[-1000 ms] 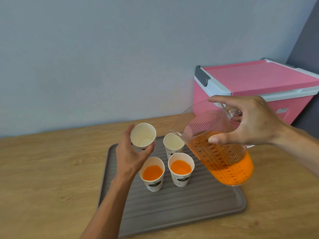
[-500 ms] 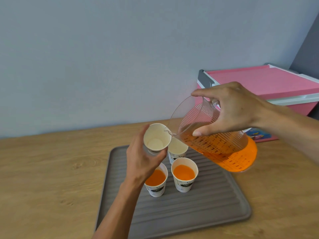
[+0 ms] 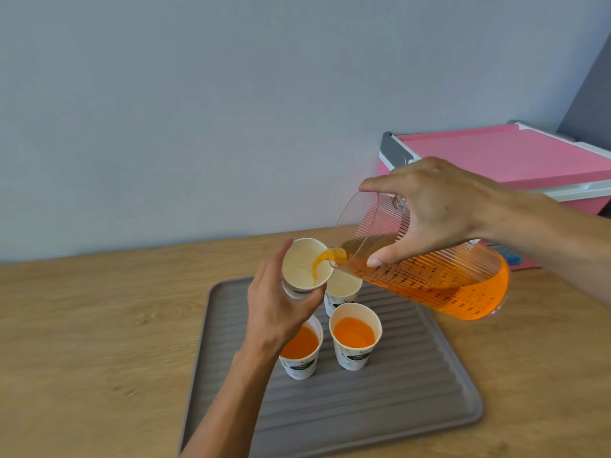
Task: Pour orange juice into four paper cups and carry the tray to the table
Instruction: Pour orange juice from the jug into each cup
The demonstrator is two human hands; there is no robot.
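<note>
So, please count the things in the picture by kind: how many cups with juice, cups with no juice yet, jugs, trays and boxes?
Cups holding juice: 3, two full, one being filled
Cups still empty: 1
Measuring jug: 1
Grey tray: 1
Pink box: 1
Total: 7

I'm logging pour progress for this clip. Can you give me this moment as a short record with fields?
left hand: holds a cup tilted above the tray
right hand: tips the jug
juice: streaming from the spout into the held cup
filled cups: two, at the tray's front
empty cup: one, behind them
surface: wooden table
</note>
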